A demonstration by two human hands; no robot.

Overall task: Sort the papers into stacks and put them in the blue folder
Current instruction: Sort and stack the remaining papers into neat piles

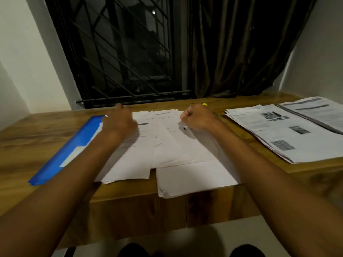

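My right hand [196, 116] clenched, left hand [118, 123] too blurred to tell, I should grip the limp, slippery papers [185, 175] at the worktop's [37, 130] near edge.

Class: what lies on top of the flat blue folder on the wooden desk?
Loose white printed papers overlap the blue folder's right side; the left forearm blocks more. What they cover is unseen.

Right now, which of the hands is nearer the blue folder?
Left. The left hand is beside the far end of the blue folder; the right hand is over the papers, farther right.
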